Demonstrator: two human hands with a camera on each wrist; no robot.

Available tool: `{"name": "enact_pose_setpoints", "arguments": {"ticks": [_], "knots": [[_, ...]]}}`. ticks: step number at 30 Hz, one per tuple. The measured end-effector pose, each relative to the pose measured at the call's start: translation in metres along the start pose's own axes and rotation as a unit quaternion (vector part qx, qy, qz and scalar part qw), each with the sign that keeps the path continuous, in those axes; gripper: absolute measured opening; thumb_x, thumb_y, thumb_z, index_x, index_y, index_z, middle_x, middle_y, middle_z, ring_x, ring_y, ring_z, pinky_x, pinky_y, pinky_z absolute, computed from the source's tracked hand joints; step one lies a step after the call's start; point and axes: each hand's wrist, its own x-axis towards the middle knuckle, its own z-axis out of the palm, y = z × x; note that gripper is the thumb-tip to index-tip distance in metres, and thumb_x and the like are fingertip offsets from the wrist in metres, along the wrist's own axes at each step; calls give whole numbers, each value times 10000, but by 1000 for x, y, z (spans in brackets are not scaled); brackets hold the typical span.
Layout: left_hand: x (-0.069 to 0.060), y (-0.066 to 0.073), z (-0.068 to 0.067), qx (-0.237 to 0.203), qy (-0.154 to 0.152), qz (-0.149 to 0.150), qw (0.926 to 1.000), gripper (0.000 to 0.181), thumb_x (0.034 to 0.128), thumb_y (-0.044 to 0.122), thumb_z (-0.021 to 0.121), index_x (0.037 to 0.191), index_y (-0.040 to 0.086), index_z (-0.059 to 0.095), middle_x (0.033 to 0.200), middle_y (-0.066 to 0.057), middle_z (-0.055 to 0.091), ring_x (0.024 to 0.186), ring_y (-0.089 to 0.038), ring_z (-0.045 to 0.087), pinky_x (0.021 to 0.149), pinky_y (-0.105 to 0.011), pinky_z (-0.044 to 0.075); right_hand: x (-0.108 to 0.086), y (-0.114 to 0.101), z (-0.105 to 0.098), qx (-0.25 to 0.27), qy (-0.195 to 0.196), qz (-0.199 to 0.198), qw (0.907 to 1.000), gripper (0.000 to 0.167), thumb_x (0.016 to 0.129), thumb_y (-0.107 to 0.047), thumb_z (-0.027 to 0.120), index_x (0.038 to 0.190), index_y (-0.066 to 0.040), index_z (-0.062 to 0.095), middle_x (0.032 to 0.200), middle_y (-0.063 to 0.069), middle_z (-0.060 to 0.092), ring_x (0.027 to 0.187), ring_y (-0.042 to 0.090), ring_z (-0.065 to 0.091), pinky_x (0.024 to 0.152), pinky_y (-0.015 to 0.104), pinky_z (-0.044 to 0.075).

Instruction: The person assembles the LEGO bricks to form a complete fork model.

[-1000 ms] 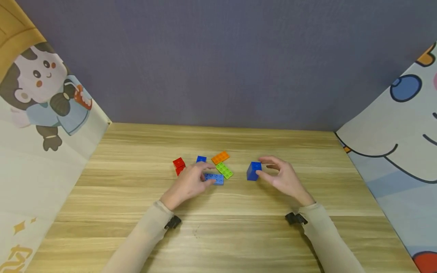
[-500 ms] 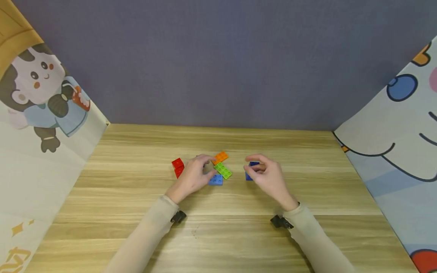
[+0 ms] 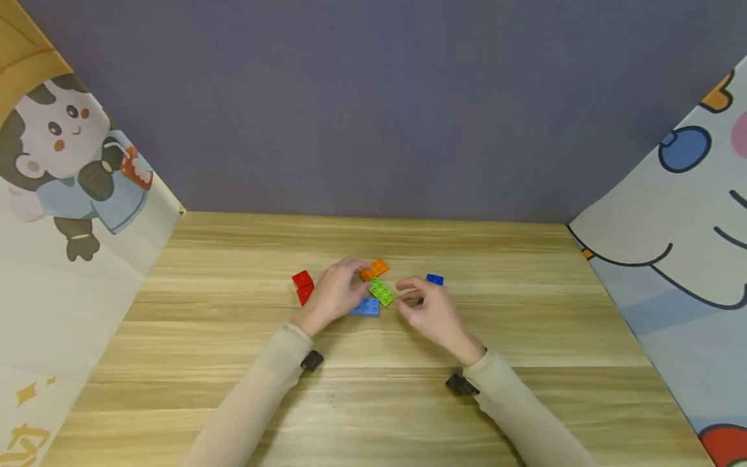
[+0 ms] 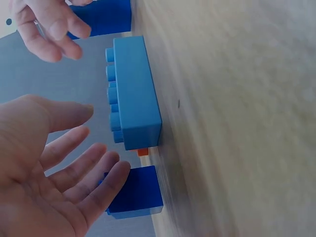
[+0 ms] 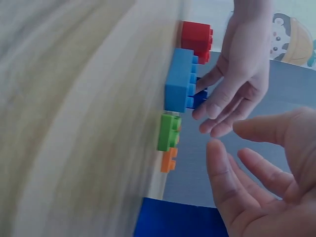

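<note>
My left hand (image 3: 331, 297) hovers over a light blue brick (image 3: 366, 308), its fingers apart and holding nothing. In the left wrist view a dark blue brick (image 4: 140, 192) lies just behind its fingertips; whether they touch is unclear. Close to my right hand (image 3: 433, 316) is a green brick (image 3: 382, 292), with a gap between thumb and forefinger and nothing held. Partly behind that hand stands a tall dark blue block (image 3: 434, 279). An orange brick (image 3: 378, 267) lies beyond the green one, near the left fingertips.
Two red bricks (image 3: 303, 287) sit left of my left hand. The wooden table (image 3: 379, 415) runs back to a grey-blue panel (image 3: 373, 117), with printed panels on both sides. Each wrist carries a small black camera.
My right hand has moved left, away from the tall dark blue block and toward the green brick. The left hand has shifted slightly, now covering the dark blue brick in the head view.
</note>
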Motion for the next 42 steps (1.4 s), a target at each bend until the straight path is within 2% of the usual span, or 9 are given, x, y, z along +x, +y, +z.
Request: {"name": "enact_pose_setpoints", "arguments": {"ticks": [4,11,17,24,35,42], "knots": [[4,-1,2,206,-76,31,9998,369,992,144,746,1351,67,709,1407,-139,695,1275,-321,679,1085,-488,558,3,4,6,-138,-39,67,9999,345,931,-62,792,1263,-1,722,1214,184,777,989,281,800,672,269,626],[12,-2,4,371,-68,16,9993,360,1007,123,719,1358,44,705,1402,-161,700,1246,-313,696,1086,-479,562,9,7,14,-364,-3,102,9993,358,906,-67,823,1244,-8,723,1229,180,776,997,276,802,829,406,661],[16,-6,5,377,-108,-117,9992,377,997,127,739,1367,63,706,1414,-155,693,1178,-275,703,1061,-462,576,14,10,17,-521,-213,393,9976,376,917,-123,835,1262,-29,720,1260,153,766,1012,253,791,849,389,656],[19,-6,7,495,-147,-185,9985,376,991,131,752,1360,69,708,1417,-146,691,1235,-295,692,1079,-478,565,21,12,21,-784,-397,634,9941,399,914,-170,850,1275,-60,722,1239,126,778,1022,232,776,871,396,647],[26,-1,9,592,-390,-419,9966,387,1013,158,728,1389,69,700,1447,-150,675,1258,-325,691,1078,-488,567,23,9,22,-1164,-316,513,9914,347,898,-164,858,1211,-58,752,1163,106,797,960,201,769,829,381,648],[30,-3,10,623,-407,-380,9965,365,1019,146,719,1371,53,708,1418,-150,694,1282,-328,677,1102,-491,552,25,8,25,-1438,-386,379,9881,383,904,-305,877,1178,-63,761,1136,108,792,927,186,769,797,361,653]]}}
